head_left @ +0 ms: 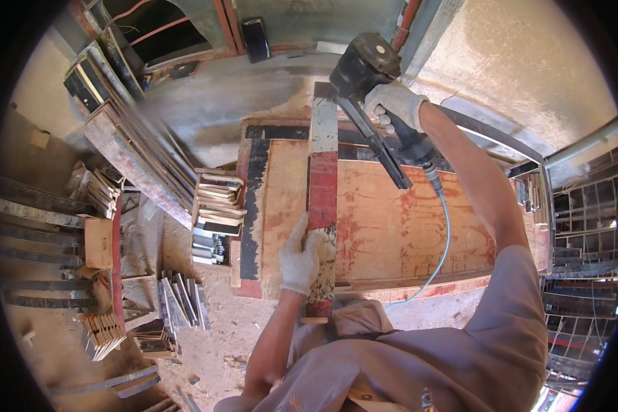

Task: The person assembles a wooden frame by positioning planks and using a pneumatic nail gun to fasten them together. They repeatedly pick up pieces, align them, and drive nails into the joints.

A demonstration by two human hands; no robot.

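In a pale work glove, my right hand [397,104] is wrapped round the handle of a black pneumatic nail gun [365,65]. The gun's nose meets the far end of a long narrow board [323,180], painted grey, red and mottled white. Gloved as well, my left hand [301,257] grips the near part of that board, with the thumb over its top face. The board lies across a wide wooden worktable [398,226] with red stains. From the gun's handle a thin blue-green air hose [448,226] curves down towards my body.
Short wood pieces are stacked in a pile [218,199] at the table's left edge. Long planks [134,154] lean against the wall further left. A cardboard box [98,243] and more wood bundles stand on the left. Metal racking [587,233] fills the right side.
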